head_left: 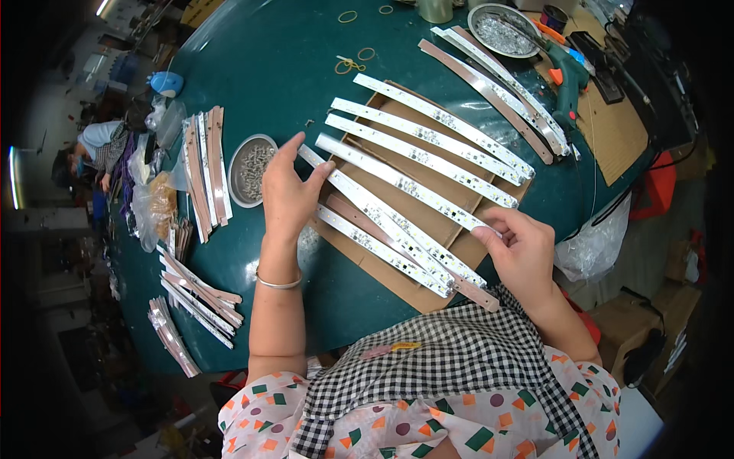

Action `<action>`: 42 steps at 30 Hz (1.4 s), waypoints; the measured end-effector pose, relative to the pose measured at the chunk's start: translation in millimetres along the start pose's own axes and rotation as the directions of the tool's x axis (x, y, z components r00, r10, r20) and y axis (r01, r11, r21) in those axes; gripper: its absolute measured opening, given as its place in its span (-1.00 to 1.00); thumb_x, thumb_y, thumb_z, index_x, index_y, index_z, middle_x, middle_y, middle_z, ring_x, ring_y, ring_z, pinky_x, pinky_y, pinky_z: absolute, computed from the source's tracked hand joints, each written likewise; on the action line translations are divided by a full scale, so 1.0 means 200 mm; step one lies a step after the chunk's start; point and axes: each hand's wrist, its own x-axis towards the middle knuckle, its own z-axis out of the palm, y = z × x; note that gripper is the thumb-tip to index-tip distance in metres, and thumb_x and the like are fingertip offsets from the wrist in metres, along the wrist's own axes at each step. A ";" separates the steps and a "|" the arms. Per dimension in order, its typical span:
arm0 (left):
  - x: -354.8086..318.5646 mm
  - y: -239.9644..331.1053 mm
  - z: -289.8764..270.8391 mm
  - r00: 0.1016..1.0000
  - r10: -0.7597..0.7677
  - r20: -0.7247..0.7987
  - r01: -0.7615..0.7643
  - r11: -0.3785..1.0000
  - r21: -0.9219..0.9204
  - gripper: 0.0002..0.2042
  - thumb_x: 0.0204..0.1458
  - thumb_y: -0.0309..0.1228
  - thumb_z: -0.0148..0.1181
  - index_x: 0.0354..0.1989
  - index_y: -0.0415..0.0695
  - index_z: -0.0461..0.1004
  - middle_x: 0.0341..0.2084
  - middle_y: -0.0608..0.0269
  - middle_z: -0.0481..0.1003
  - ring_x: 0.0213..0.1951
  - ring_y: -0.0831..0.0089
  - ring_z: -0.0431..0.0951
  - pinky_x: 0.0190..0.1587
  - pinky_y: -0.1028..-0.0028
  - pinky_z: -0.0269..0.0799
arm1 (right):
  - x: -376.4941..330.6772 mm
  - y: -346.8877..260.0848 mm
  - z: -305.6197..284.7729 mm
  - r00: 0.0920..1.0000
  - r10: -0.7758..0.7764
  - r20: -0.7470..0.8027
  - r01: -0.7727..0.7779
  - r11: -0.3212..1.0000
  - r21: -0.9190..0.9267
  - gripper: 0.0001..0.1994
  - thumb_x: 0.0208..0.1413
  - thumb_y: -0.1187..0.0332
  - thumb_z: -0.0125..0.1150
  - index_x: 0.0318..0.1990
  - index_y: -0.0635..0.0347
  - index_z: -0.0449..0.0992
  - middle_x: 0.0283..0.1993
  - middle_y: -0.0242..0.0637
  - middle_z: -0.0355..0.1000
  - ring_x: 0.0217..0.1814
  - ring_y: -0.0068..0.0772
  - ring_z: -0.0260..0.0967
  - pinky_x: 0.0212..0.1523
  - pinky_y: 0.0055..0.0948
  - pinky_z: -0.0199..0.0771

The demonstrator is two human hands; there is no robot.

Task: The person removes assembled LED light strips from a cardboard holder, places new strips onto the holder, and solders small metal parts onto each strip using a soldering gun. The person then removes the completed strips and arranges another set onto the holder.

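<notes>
Head view: white LED strips [397, 218] lie side by side across a cardboard sheet [428, 229] on the green worktop [267, 69], spread so each can be reached singly. The left hand [289, 195] rests at the sheet's left edge, fingers loosely spread on two strip ends, steadying them. The right hand [524, 249], at the sheet's right edge, pinches a strip's other end. Left of the sheet a screw dish [252, 168] stands close by

Glossy white strips [397, 183] lie on matt brown cardboard [428, 222] over a smooth, shiny teal table [267, 69]. Far left, a dull metal bowl [246, 170] holds screws; crinkled clear plastic bags [149, 199] sit beyond it.
</notes>
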 end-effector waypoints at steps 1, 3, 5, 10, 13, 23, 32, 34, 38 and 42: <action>-0.01 -0.01 -0.01 0.982 -0.147 0.117 0.153 0.987 -0.043 -0.57 -0.15 -0.44 0.42 -0.04 -0.25 0.54 -0.04 0.00 0.54 -0.06 0.13 0.57 0.02 0.27 0.45 | 0.00 -0.01 -0.01 1.000 -0.002 0.005 0.002 1.000 0.003 -0.85 -0.03 0.46 0.41 -0.33 0.33 0.59 -0.51 -0.20 0.51 -0.58 -0.47 0.44 -0.53 -0.52 0.40; -0.01 -0.02 -0.02 0.991 -0.100 0.093 0.103 0.994 -0.030 -0.58 -0.15 -0.44 0.42 -0.06 -0.27 0.55 -0.10 -0.02 0.55 -0.20 0.20 0.60 -0.09 0.33 0.50 | 0.01 -0.04 -0.03 0.957 -0.270 -0.103 0.234 0.932 -0.277 -0.85 -0.05 0.45 0.43 -0.33 0.28 0.59 -0.49 -0.18 0.48 -0.57 -0.44 0.43 -0.54 -0.48 0.39; -0.02 -0.01 -0.02 0.988 -0.131 0.079 0.140 0.982 -0.125 -0.60 -0.14 -0.45 0.41 -0.06 -0.25 0.56 -0.14 0.04 0.55 -0.25 0.29 0.57 -0.13 0.39 0.50 | -0.01 -0.05 -0.06 0.932 -0.342 -0.124 0.291 0.905 -0.310 -0.87 -0.05 0.45 0.42 -0.35 0.26 0.59 -0.49 -0.20 0.46 -0.57 -0.47 0.40 -0.56 -0.49 0.35; -0.01 -0.06 -0.01 0.991 -0.114 0.073 0.126 0.971 -0.202 -0.64 -0.12 -0.47 0.39 -0.08 -0.21 0.58 -0.16 0.13 0.52 -0.31 0.38 0.52 -0.19 0.43 0.49 | -0.08 -0.08 -0.12 0.922 0.172 0.348 -0.183 0.983 -0.002 -0.84 0.00 0.41 0.39 -0.41 0.36 0.61 -0.54 -0.26 0.50 -0.57 -0.58 0.40 -0.55 -0.60 0.34; 0.00 -0.10 -0.01 0.987 -0.127 0.094 0.145 0.965 -0.220 -0.68 -0.11 -0.49 0.39 -0.11 -0.21 0.61 -0.14 0.16 0.50 -0.34 0.43 0.50 -0.21 0.46 0.49 | -0.09 -0.07 -0.09 0.817 0.275 0.508 -0.344 0.938 0.046 -0.79 0.07 0.35 0.35 -0.34 0.39 0.64 -0.55 -0.25 0.53 -0.57 -0.70 0.37 -0.52 -0.65 0.36; 0.02 -0.06 -0.01 0.976 -0.143 0.164 0.173 0.966 -0.192 -0.66 -0.10 -0.45 0.39 -0.10 -0.24 0.60 -0.19 0.10 0.52 -0.31 0.35 0.56 -0.20 0.41 0.49 | -0.14 0.01 -0.01 0.908 0.310 0.283 -0.393 0.865 0.312 -0.88 0.10 0.46 0.30 -0.36 0.39 0.63 -0.56 -0.40 0.51 -0.56 -0.78 0.33 -0.55 -0.70 0.29; 0.05 -0.10 -0.01 0.990 -0.028 0.141 0.039 0.997 -0.069 -0.72 0.01 -0.54 0.17 -0.08 -0.26 0.58 -0.22 -0.03 0.58 -0.18 0.12 0.59 -0.07 0.30 0.47 | -0.11 0.02 -0.07 0.908 0.275 0.317 -0.361 0.896 0.258 -0.87 0.06 0.46 0.35 -0.34 0.39 0.64 -0.56 -0.39 0.51 -0.56 -0.78 0.33 -0.54 -0.68 0.31; 0.09 -0.11 -0.01 0.989 0.030 0.147 -0.024 0.999 -0.046 -0.72 0.02 -0.57 0.12 -0.07 -0.26 0.57 -0.24 -0.02 0.59 -0.20 0.15 0.60 -0.07 0.32 0.47 | -0.10 0.03 -0.07 0.909 0.275 0.314 -0.363 0.892 0.270 -0.87 0.06 0.46 0.36 -0.34 0.39 0.64 -0.55 -0.39 0.51 -0.55 -0.78 0.33 -0.54 -0.68 0.31; 0.15 -0.10 0.01 0.933 -0.164 0.320 0.265 0.915 -0.305 -0.70 0.08 -0.60 0.09 0.01 -0.24 0.55 -0.22 0.09 0.60 -0.23 0.37 0.57 -0.11 0.43 0.45 | -0.14 0.01 -0.08 0.918 0.293 0.266 -0.359 0.899 0.251 -0.87 0.05 0.47 0.37 -0.34 0.40 0.64 -0.55 -0.36 0.53 -0.55 -0.75 0.37 -0.53 -0.69 0.34; 0.18 -0.06 0.03 0.915 -0.235 0.328 0.314 0.925 -0.213 -0.71 0.10 -0.51 0.13 0.01 -0.22 0.55 -0.19 -0.04 0.61 -0.19 0.24 0.63 -0.08 0.38 0.47 | -0.15 -0.03 -0.06 0.937 0.281 0.209 -0.327 0.916 0.233 -0.86 0.02 0.46 0.40 -0.36 0.41 0.64 -0.54 -0.31 0.55 -0.54 -0.70 0.43 -0.50 -0.67 0.42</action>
